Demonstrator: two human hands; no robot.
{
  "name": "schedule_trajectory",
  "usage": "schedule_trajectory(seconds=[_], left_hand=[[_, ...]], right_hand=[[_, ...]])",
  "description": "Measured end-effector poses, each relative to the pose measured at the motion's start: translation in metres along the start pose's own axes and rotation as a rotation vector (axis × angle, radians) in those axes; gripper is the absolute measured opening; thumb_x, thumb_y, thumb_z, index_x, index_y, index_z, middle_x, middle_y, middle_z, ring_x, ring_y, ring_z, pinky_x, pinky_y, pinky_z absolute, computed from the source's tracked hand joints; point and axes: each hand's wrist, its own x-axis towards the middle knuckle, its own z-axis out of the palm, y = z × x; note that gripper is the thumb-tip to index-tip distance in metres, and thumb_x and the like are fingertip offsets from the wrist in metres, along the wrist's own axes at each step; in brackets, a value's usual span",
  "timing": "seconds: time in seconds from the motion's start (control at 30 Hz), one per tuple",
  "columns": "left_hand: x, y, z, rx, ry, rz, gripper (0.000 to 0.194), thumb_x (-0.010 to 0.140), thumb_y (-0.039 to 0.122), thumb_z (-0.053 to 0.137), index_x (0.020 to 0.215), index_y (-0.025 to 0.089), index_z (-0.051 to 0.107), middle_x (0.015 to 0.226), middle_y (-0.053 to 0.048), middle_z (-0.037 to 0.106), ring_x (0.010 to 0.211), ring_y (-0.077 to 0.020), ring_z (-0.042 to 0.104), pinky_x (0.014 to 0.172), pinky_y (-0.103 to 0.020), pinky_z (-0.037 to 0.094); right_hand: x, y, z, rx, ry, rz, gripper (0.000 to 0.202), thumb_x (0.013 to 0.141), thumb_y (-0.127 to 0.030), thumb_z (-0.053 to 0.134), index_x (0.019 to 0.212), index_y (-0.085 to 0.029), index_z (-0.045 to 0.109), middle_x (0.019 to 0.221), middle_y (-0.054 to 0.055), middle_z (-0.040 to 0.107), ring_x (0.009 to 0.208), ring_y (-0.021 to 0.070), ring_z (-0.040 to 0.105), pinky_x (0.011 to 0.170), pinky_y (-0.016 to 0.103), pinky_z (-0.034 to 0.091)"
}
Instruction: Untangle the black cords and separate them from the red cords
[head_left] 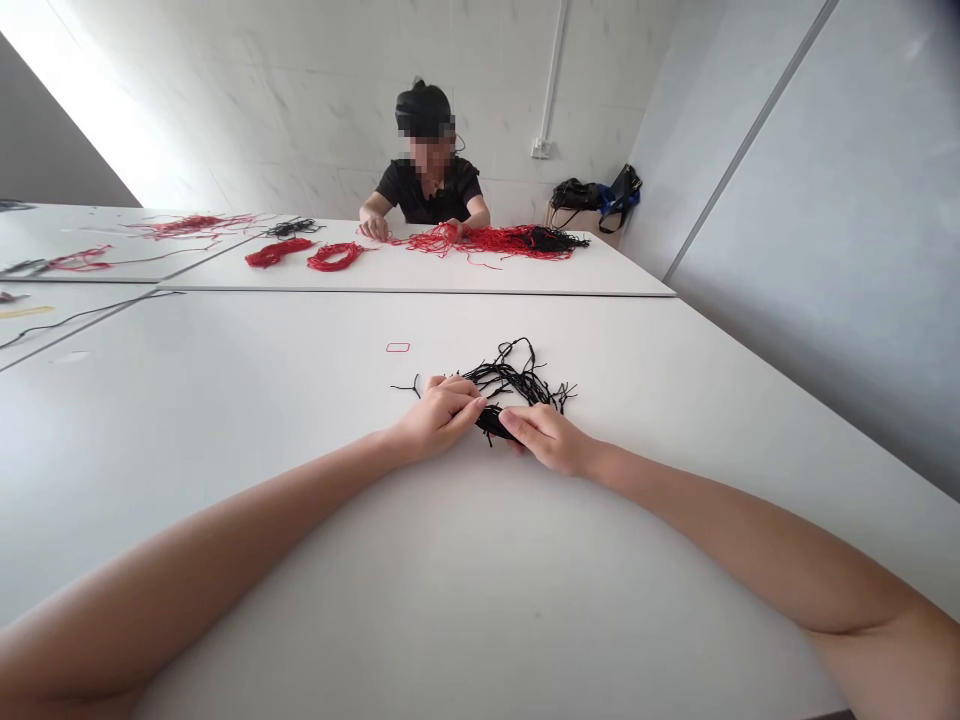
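A bundle of thin black cords [517, 377] lies looped on the white table in front of me, its loose ends sticking out at both sides. My left hand [442, 415] is closed around the left part of the bundle. On the right, my right hand [546, 432] grips the near strands, thumb on top and fingers curled beneath. Between the two hands a short, tight stretch of cords shows. The palms hide the rest of the gripped strands. One small loop of cord rises at the far side of the bundle.
A small red outline [397, 348] marks the white table [300, 390]. Across it sits a person [427, 185] handling red cords [495, 240]. Red bundles [335, 257] and a black bundle [292, 228] lie far left of centre. Bags [596, 197] stand by the wall.
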Motion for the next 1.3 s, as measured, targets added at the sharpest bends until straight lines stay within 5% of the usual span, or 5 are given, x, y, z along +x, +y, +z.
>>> schedule_trajectory(seconds=[0.3,0.5,0.77,1.0,1.3], left_hand=[[0.029,0.049,-0.08,0.08,-0.195,0.045,0.051,0.094,0.04,0.032,0.056,0.017,0.058,0.101,-0.008,0.058,0.1,-0.0232,0.049,0.085,-0.035,0.044],[0.045,0.105,-0.138,0.105,-0.179,-0.241,0.045,0.088,0.052,0.046,0.061,0.018,0.06,0.072,-0.004,0.058,0.057,-0.0147,0.052,0.054,-0.029,0.042],[0.015,0.148,-0.158,0.092,0.968,-0.192,0.029,0.088,0.043,0.052,0.079,0.018,0.062,0.078,-0.004,0.062,0.077,-0.0163,0.058,0.067,-0.029,0.046],[0.008,0.174,-0.142,-0.023,0.635,-0.104,0.028,0.084,0.041,0.06,0.069,0.017,0.064,0.074,-0.004,0.066,0.07,-0.015,0.06,0.061,-0.029,0.046],[0.023,0.175,-0.12,-0.039,0.544,-0.107,0.02,0.08,0.034,0.062,0.083,0.017,0.071,0.079,-0.005,0.071,0.07,-0.0174,0.062,0.063,-0.031,0.048]], right_hand=[[0.024,-0.073,-0.03,0.487,-0.257,0.039,0.05,0.09,-0.06,0.047,0.101,-0.013,0.062,0.096,0.01,0.065,0.093,0.0206,0.062,0.088,0.033,0.049],[0.032,-0.123,-0.039,0.652,-0.281,-0.051,0.029,0.085,-0.04,0.066,0.088,-0.011,0.064,0.087,0.008,0.066,0.082,0.0211,0.066,0.082,0.035,0.055],[0.032,-0.169,-0.036,1.015,-0.04,-0.256,0.016,0.092,-0.027,0.052,0.089,-0.016,0.063,0.098,0.006,0.068,0.097,0.0187,0.064,0.086,0.033,0.054],[0.015,-0.173,-0.057,0.864,0.142,-0.384,0.022,0.09,-0.031,0.046,0.1,-0.019,0.063,0.123,0.006,0.061,0.115,0.0226,0.057,0.098,0.041,0.05],[0.003,-0.172,-0.055,0.869,0.172,-0.323,0.024,0.088,-0.029,0.051,0.1,-0.017,0.067,0.107,0.007,0.067,0.108,0.0234,0.059,0.093,0.038,0.051]])
